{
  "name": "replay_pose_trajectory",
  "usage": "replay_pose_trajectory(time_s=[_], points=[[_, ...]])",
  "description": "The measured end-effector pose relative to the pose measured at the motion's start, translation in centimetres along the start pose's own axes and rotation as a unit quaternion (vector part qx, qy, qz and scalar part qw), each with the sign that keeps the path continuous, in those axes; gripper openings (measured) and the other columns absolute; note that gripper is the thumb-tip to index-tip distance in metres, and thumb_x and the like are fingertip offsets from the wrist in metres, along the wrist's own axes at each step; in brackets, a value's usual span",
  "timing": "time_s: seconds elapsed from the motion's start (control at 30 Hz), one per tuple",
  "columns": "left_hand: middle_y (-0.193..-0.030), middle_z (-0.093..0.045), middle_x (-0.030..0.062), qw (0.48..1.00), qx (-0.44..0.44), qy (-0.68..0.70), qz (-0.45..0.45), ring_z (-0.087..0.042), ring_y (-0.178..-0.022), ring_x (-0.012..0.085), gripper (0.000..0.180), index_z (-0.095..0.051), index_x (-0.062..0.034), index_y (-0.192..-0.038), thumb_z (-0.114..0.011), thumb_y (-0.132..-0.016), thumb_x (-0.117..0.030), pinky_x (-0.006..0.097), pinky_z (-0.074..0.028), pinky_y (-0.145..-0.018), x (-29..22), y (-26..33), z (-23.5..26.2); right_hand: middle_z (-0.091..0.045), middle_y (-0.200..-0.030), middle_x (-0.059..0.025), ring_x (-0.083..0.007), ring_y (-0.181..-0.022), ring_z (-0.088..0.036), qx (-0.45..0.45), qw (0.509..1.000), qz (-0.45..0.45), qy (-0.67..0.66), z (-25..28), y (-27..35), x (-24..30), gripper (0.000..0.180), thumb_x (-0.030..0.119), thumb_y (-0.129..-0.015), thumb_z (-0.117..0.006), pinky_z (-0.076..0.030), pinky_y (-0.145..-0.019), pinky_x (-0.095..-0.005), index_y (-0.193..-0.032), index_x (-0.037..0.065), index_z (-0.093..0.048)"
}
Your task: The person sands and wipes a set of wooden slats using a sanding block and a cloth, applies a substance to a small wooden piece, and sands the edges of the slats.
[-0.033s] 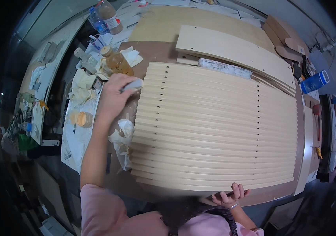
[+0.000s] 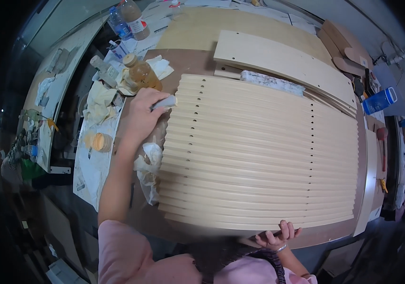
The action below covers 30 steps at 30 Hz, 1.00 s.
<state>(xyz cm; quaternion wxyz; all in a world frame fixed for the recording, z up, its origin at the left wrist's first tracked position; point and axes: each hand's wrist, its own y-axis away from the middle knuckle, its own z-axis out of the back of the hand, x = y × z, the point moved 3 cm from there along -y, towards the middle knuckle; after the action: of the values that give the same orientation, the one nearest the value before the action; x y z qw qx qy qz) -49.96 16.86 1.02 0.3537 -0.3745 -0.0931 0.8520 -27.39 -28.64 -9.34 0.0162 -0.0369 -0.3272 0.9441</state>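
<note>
Slats fill the middle of the frame: pale, smooth, gently curved wooden strips laid side by side, edges overlapping like a fan, on a brown board. You can count roughly nineteen, each with a small drilled hole near either end, the holes lining up in two columns. Your left hand, left of centre, is closed around a small grey pad pressed to the upper left slat ends. Your right hand, at the lower edge, curls its fingers over the nearest slat's rim. A crumpled white rag lies just beside the left ends. One amber jar stands upper left; two bottles sit beyond it.
</note>
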Motion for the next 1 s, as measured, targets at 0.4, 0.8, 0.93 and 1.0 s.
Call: replay_pose_trajectory(time_s=[0.4, 0.8, 0.93, 1.0], points=[[-0.091, -0.065, 0.0115, 0.992, -0.11, -0.007, 0.064, -0.06, -0.088, 0.0296, 0.026, -0.07, -0.0022, -0.095, -0.069, -0.07, 0.002, 0.036, -0.049, -0.079, 3.2, -1.7, -0.8, -0.042, -0.137, -0.0145, -0.0325, -0.129, -0.035, 0.008, 1.0, 0.015, 0.013, 0.0, 0.6, -0.5, 0.055, 0.062, -0.08, -0.054, -0.01, -0.112, -0.0612, -0.126, 0.033, -0.046], [-0.093, -0.066, 0.0158, 0.992, -0.116, -0.055, 0.015, -0.061, -0.09, 0.035, 0.025, -0.071, -0.0041, -0.098, -0.069, -0.074, -0.009, 0.041, -0.048, -0.083, 5.8, -5.8, -2.5, -0.048, -0.128, -0.0114, -0.0296, -0.116, -0.044, 0.01, 1.0, 0.002, -0.002, 0.0, 0.1, 0.4, 0.04, 0.064, -0.077, -0.056, -0.009, -0.113, -0.0586, -0.107, 0.038, -0.053], [-0.094, -0.066, 0.0163, 0.995, -0.084, -0.052, -0.022, -0.061, -0.091, 0.0346, 0.025, -0.07, -0.0035, -0.099, -0.07, -0.074, -0.009, 0.041, -0.048, -0.083, 3.3, -6.1, -3.5, -0.05, -0.125, -0.0092, -0.0281, -0.11, -0.048, 0.017, 1.0, -0.003, 0.014, 0.4, -0.1, 0.1, 0.038, 0.065, -0.073, -0.059, -0.009, -0.114, -0.0562, -0.101, 0.04, -0.053], [-0.095, -0.065, 0.0175, 0.995, -0.089, -0.017, 0.04, -0.062, -0.091, 0.0322, 0.028, -0.067, 0.002, -0.102, -0.069, -0.075, -0.005, 0.037, -0.048, -0.083, 6.9, -3.9, -3.0, -0.051, -0.124, -0.0078, -0.0266, -0.108, -0.049, 0.006, 1.0, 0.008, 0.015, 0.3, -0.6, 0.1, 0.037, 0.066, -0.07, -0.06, -0.009, -0.115, -0.0547, -0.099, 0.043, -0.055]])
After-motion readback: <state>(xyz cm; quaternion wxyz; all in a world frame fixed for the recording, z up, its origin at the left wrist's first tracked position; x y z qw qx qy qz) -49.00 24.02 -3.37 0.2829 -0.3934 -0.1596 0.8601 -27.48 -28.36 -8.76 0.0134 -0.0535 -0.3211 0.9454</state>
